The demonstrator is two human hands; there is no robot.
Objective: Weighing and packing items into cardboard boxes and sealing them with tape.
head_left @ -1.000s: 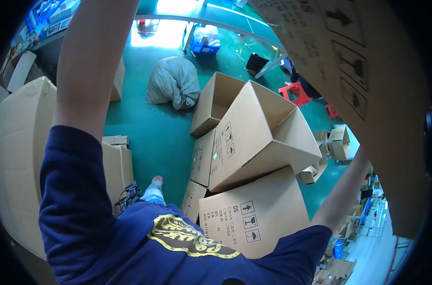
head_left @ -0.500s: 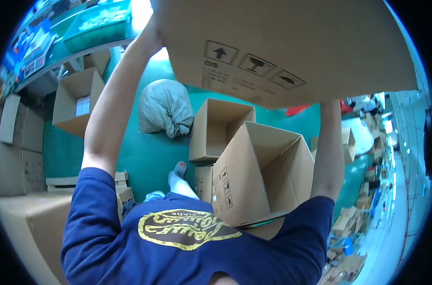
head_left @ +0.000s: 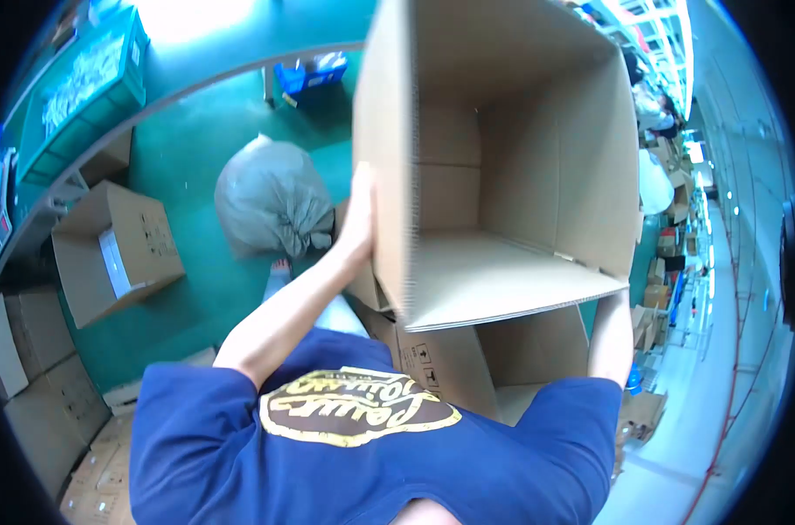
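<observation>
A large open cardboard box [head_left: 520, 276] is held up in front of me, its mouth facing me and its inside bare. Against its left wall presses my left hand [head_left: 360, 214], with some fingers out of sight. My right hand [head_left: 616, 299] is at the box's lower right corner, mostly hidden behind the cardboard. Below the raised box stands another open cardboard box [head_left: 454, 354] with printed symbols on its side, partly covered by it.
A tied grey sack [head_left: 275, 197] lies on the green floor, left of the raised box. Farther left are an open carton [head_left: 148, 236] and a green crate [head_left: 83, 96] on a table. A blue bin [head_left: 310, 77] sits beyond the sack. Stacked cartons [head_left: 52, 385] stand at my near left.
The held box has come lower and turned, so its open mouth now faces me instead of a printed outer face. My left hand has moved down and right with it. My view has shifted.
</observation>
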